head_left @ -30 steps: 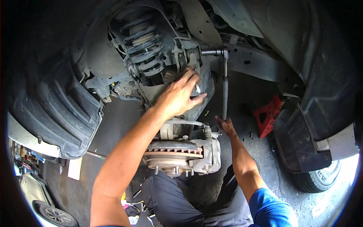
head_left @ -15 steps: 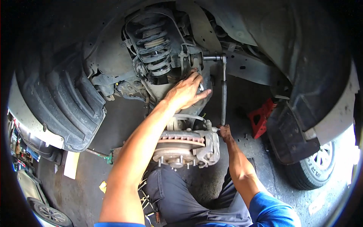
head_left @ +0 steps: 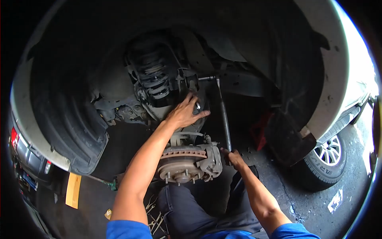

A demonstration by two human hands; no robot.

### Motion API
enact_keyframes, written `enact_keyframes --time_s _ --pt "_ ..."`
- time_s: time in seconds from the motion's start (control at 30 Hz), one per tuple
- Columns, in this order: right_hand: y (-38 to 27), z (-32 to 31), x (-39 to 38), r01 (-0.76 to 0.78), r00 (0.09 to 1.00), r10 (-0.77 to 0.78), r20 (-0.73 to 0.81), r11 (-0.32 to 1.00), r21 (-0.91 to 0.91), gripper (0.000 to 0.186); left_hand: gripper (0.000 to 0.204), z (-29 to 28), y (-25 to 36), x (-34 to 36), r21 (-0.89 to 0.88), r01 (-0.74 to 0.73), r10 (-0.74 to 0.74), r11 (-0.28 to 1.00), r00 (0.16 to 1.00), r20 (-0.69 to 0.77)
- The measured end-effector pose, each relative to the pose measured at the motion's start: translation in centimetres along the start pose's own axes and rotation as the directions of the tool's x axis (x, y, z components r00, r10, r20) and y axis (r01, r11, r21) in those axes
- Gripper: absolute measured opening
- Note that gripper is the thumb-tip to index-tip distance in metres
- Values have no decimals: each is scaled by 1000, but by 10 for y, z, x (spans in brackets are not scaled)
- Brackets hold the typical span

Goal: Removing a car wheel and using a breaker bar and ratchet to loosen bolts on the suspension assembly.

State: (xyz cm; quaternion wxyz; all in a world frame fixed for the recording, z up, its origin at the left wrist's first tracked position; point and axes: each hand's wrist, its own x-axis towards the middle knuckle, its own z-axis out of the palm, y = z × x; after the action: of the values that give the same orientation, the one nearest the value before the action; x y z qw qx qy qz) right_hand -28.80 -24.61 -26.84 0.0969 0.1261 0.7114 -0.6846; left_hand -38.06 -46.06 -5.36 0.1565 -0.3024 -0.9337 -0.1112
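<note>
My right hand [head_left: 234, 157] grips the lower end of a long-handled ratchet [head_left: 225, 117]. At its top, a socket extension [head_left: 207, 78] reaches left to the upper suspension joint. My left hand [head_left: 185, 113] lies on the dark steering knuckle [head_left: 195, 124], thumb stretched out to the right and fingers bent over the metal. A small shiny piece [head_left: 197, 106] shows beside these fingers; I cannot tell what it is. Below are the rusty brake disc [head_left: 181, 162] with bare wheel studs and the brake caliper [head_left: 213, 161]. A coil spring [head_left: 156, 83] stands behind my left hand.
Wheel arch liners [head_left: 71, 115] curve round both sides. A red jack stand [head_left: 259, 133] is at the right, with a removed wheel [head_left: 324, 163] beyond it. Several wrenches [head_left: 157, 223] lie on the floor near my leg. A yellow strip [head_left: 73, 190] lies at the left.
The view has shifted, so the suspension appears lower and further left. The ratchet handle leans more, its lower end further right of the caliper. My left hand stays on the knuckle.
</note>
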Motion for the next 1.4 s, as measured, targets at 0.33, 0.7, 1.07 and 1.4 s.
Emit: enact_keyframes --time_s 0.33,0.7,1.07,1.4 --pt "59 -20 38 141 979 -162 -119 975 -169 60 27 12 10 123 34 -403 387 914 845 -369" --pt "76 17 114 282 959 -267 97 855 -436 52 60 14 -36 168 516 -380 331 768 925 189" --pt "25 6 292 200 871 -354 -340 889 -413 56 74 19 -2 187 459 -281 185 843 952 243" --pt "61 8 177 231 957 -262 -125 949 -216 96 62 8 0 182 436 -331 217 837 932 291"
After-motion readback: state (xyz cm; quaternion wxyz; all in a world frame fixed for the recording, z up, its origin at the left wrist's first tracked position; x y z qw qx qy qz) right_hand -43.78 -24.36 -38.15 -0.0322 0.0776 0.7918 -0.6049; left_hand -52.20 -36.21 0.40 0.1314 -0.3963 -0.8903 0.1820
